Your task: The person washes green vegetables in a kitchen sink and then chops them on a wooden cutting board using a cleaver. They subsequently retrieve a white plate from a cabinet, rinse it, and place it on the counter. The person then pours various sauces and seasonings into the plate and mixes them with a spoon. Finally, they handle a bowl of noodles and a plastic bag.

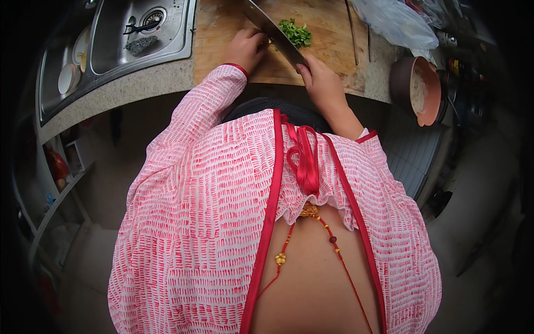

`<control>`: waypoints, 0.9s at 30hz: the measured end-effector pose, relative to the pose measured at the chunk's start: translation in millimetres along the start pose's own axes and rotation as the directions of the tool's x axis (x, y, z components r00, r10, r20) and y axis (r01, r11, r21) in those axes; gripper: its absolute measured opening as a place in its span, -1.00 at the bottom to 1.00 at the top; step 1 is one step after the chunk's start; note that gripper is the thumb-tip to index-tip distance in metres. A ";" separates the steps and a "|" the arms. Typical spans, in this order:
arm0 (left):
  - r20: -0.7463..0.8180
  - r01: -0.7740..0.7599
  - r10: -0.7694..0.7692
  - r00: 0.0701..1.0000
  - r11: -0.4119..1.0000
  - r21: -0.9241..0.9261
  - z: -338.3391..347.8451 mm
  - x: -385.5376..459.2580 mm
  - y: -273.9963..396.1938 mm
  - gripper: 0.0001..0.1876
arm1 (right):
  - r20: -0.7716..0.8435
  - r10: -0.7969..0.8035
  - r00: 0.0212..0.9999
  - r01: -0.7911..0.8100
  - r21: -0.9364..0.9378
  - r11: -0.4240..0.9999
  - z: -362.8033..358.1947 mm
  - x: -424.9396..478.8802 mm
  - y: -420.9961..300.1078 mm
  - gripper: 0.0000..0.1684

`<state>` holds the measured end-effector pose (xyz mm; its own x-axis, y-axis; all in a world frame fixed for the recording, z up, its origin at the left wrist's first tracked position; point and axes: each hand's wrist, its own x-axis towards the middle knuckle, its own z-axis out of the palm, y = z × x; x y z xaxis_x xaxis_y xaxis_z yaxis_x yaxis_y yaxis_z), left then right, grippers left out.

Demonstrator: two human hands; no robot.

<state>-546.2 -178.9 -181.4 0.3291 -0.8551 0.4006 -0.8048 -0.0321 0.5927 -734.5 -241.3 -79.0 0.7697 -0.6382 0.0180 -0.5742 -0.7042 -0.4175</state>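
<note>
My right hand (319,77) is closed around the handle of a cleaver (275,33), whose wide blade slants up and left over a wooden cutting board (329,62). Just left of the blade, my left hand (247,48) rests on the board with its fingers curled; the blade and fingers hide most of what lies beneath them, and I cannot tell whether it holds anything. A small pale bit shows between the fingertips and the blade. Chopped green leaves (296,32) lie in a pile on the board, right of the blade.
On the left is a steel sink (171,46) with a scouring pad (141,44) and a dark-handled utensil (137,28). Small bowls (69,78) stand farther left. Chopsticks (353,37) lie at the board's right. Beyond are a plastic bag (396,25) and a pink-lined pot (424,92) near the counter edge.
</note>
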 end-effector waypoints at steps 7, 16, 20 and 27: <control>0.003 0.013 -0.013 1.000 1.000 0.025 7.9 -1.9 1.0 -0.85 | 0.084 0.056 0.995 -0.050 -0.072 0.996 7.1 15.9 -6.5 -0.77; -0.037 -0.041 0.040 0.998 0.999 -0.013 10.3 -3.0 0.6 -0.82 | 0.013 -0.004 1.000 0.003 0.048 0.999 17.2 22.9 4.0 -0.75; 0.023 -0.012 0.012 1.000 1.000 0.001 11.6 -3.7 -0.6 -0.78 | 0.111 0.064 0.992 -0.057 -0.060 0.997 10.3 34.4 -10.6 -0.75; -0.064 -0.018 0.016 0.998 0.999 -0.034 9.9 -1.3 4.3 -0.77 | -0.008 0.031 0.999 -0.030 0.105 0.994 22.2 32.0 3.8 -0.74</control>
<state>-555.0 -183.0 -186.3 0.3472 -0.8207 0.4538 -0.7936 0.0008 0.6084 -705.9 -257.4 -100.2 0.7492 -0.6622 0.0120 -0.5647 -0.6482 -0.5108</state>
